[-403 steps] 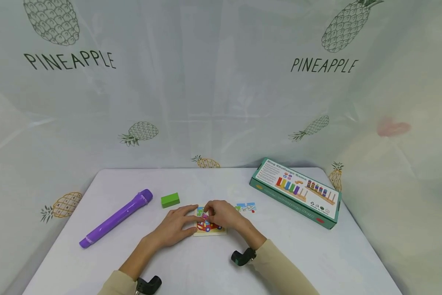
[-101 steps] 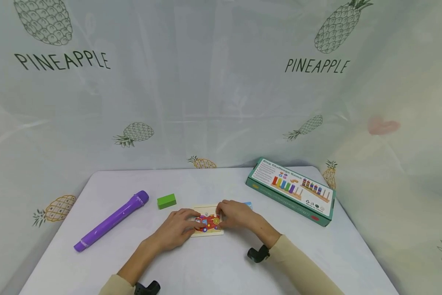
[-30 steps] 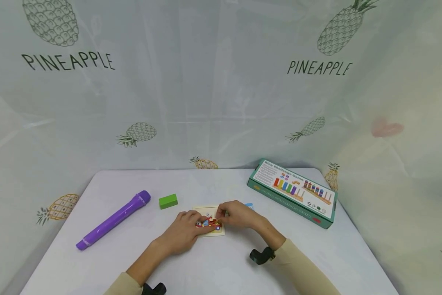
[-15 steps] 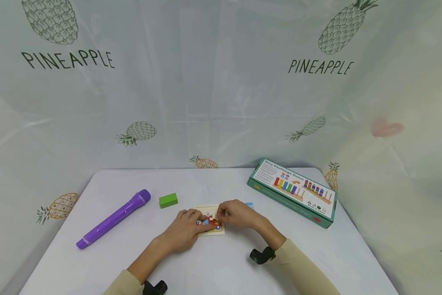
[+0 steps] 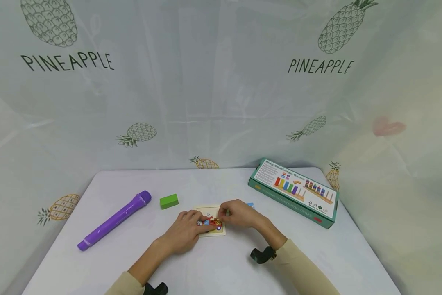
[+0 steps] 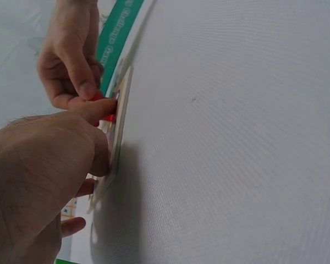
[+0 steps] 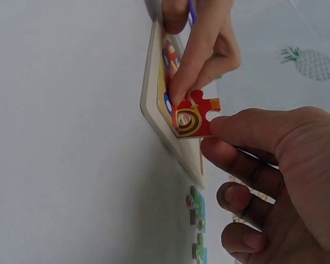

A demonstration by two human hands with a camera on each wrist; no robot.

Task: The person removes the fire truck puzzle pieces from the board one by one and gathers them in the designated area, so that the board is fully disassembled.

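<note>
A small pale jigsaw tray (image 5: pixel 219 234) lies at the table's middle, its lower part filled with a red vehicle picture and its upper part bare. My right hand (image 5: pixel 239 214) pinches a red puzzle piece (image 7: pixel 204 122) with a yellow spiral between thumb and index finger, tilted up at the tray's right side. My left hand (image 5: pixel 184 231) lies over the tray from the left, straight fingers touching the pieces; one fingertip meets the tray picture right beside the held piece. Several blue-green puzzle pieces (image 7: pixel 197 209) lie beyond the tray, mostly hidden by my right hand in the head view.
A green block (image 5: pixel 169 201) sits behind my left hand. Further left lies a purple tube (image 5: pixel 114 220) with a wider end. The green Ring Challenge Game box (image 5: pixel 294 192) stands at the back right, and a pineapple-print curtain (image 5: pixel 221 102) hangs behind the table.
Over ten seconds ago green and blue pieces filled the tray's upper left; that part is bare now. Since 3.4 s ago my left hand has reached further across the picture. The last second shows hardly any movement.
</note>
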